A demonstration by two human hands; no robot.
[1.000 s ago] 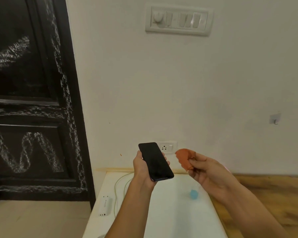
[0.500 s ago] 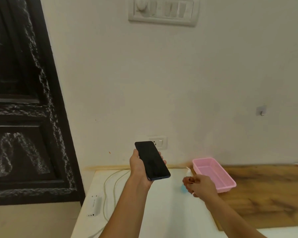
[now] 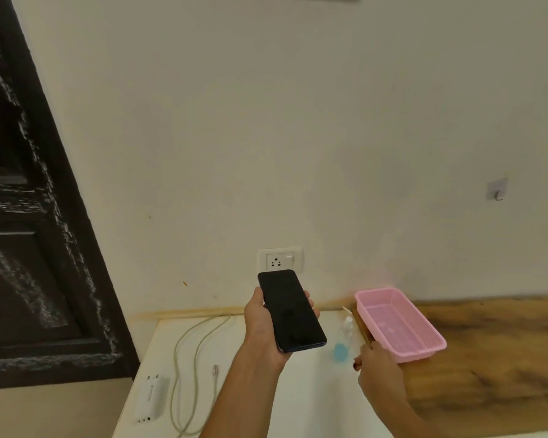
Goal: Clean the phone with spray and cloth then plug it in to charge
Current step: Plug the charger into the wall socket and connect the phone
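Phone [image 3: 291,310] held up over the white table [image 3: 298,390], dark screen facing the camera, top end toward 11 o'clock; its upper edge overlaps the bottom of the wall socket [image 3: 280,261], so that part of the plate is hidden. Left hand [image 3: 268,327] clamped around the phone, thumb on the left edge, fingertips just showing past the right edge; palm and phone's back are out of sight. At 4 o'clock from the phone, right hand [image 3: 378,373] low over the table, fingers curled together on a small reddish scrap, probably the cloth [image 3: 357,363]; most of it is hidden in the fist. Spray bottle [image 3: 344,343], blurred, blue base and white top, stands between phone and hand. Pink basket [image 3: 399,324] at 3 o'clock, straddling table and wooden top [image 3: 487,343]. Cable [image 3: 187,358] loops at 8 o'clock, running off the bottom edge; white charger [image 3: 152,398] beside it near the table's left edge. Dark door [image 3: 29,216] at 9 o'clock, cut off.
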